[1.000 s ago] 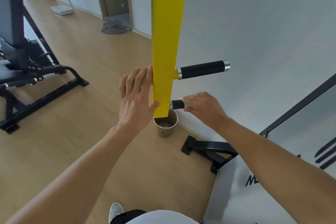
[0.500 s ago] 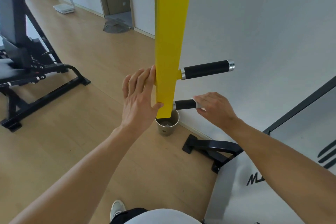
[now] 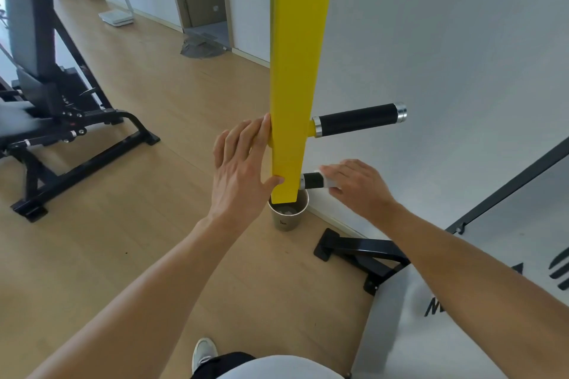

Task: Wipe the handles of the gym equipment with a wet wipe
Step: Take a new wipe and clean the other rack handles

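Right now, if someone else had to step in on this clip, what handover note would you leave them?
Left hand: fingers straight, bracing the yellow bar, thumb at its lower edge.
Right hand: holds the white wet wipe around the lower black handle, mid-wipe, near the bar end.
Upper black handle: bare, no hand on it; cannot tell whether it has been wiped.
A paper cup with crumpled white material stands on the floor below the bar.
Left: finish the lower handle, check the upper one and any handle on the bar's hidden left side.

Bare forearms, white top [image 3: 277, 368], perhaps pale shoe [image 3: 203, 352].
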Demonstrator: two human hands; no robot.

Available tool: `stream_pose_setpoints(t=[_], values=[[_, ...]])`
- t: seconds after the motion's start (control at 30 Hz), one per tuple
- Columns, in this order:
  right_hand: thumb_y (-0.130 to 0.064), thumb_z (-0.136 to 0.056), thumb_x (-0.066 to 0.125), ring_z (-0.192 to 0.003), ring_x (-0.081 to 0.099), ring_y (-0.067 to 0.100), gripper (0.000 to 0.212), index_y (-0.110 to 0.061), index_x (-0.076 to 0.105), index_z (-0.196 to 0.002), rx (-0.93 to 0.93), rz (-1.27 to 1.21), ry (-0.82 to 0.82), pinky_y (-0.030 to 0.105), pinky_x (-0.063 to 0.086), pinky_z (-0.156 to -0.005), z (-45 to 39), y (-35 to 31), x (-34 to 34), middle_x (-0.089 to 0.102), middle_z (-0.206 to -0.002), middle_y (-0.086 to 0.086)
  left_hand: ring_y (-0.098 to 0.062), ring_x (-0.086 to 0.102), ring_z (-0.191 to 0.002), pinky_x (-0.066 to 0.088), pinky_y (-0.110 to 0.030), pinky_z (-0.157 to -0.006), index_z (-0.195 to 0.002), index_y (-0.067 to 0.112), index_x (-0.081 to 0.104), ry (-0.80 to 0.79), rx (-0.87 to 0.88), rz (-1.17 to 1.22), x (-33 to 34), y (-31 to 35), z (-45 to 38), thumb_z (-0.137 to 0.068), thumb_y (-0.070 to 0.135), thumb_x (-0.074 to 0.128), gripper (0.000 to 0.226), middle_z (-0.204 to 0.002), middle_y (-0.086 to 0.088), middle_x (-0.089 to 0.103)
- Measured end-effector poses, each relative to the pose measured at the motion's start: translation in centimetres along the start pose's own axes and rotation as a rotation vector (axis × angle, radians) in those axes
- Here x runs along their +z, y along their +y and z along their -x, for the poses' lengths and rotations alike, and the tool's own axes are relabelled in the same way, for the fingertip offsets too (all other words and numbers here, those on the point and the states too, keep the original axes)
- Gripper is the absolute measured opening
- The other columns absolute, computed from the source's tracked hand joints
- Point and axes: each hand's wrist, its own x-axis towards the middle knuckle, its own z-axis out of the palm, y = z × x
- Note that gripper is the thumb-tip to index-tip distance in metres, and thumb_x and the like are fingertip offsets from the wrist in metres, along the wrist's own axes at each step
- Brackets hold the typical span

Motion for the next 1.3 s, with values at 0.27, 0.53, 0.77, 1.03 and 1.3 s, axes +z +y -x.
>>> stream_pose_setpoints(t=[0.27,0.53,0.77,1.03,1.3], values=[[-0.018,-0.081,0.083,-0.095,0.073,0.024,0.048,-0.006,0.067,-0.125,0.069,-0.029,-0.005,0.038,0.055,-0.092,1.4,1.2,-0.6,0.075,-0.105,0.009,-0.027,0.033,-0.142,0.023,-0.045,-0.119,-0.156,0.010,0.030,0.010,-0.015,-0.008,-0.4,0.5,0.4,-0.062,0.037,0.093,0.116,-0.151,-0.006,0.044],[-0.036,-0.089,0.075,-0.094,0.068,0.022,0.047,-0.016,0.064,-0.130,0.048,-0.229,-0.184,0.039,0.054,-0.087,-3.5,-4.4,-1.0,0.075,-0.110,0.006,-0.026,0.033,-0.144,0.023,-0.044,-0.121,-0.157,0.013,0.028,-0.011,-0.023,-0.009,-0.9,0.2,0.8,-0.065,0.044,0.090,0.115,-0.151,-0.004,0.044],[-0.036,-0.089,0.075,-0.079,0.068,0.017,0.046,-0.012,0.067,-0.128,0.085,-0.057,-0.225,0.027,0.054,-0.078,0.7,2.6,-3.6,0.077,-0.095,0.004,-0.026,0.032,-0.143,0.020,-0.043,-0.120,-0.156,0.012,0.030,0.003,-0.012,-0.015,-0.7,0.4,0.7,-0.062,0.042,0.093,0.117,-0.151,-0.005,0.044],[-0.040,-0.093,0.068,-0.096,0.066,0.021,0.045,-0.018,0.064,-0.133,0.032,-0.267,-0.205,0.039,0.054,-0.089,-3.5,-4.7,-1.5,0.074,-0.113,0.004,-0.025,0.031,-0.144,0.021,-0.043,-0.120,-0.157,0.014,0.028,-0.009,-0.033,-0.025,-1.1,0.2,0.8,-0.063,0.043,0.092,0.117,-0.151,-0.005,0.044],[-0.040,-0.104,0.050,-0.111,0.063,0.023,0.049,-0.007,0.054,-0.141,0.070,-0.042,-0.133,0.036,0.045,-0.103,1.8,0.8,-2.5,0.069,-0.120,0.008,-0.025,0.034,-0.142,0.018,-0.038,-0.119,-0.155,0.011,0.033,0.027,-0.038,-0.015,-1.4,-0.3,1.0,-0.061,0.039,0.094,0.115,-0.150,-0.006,0.046]])
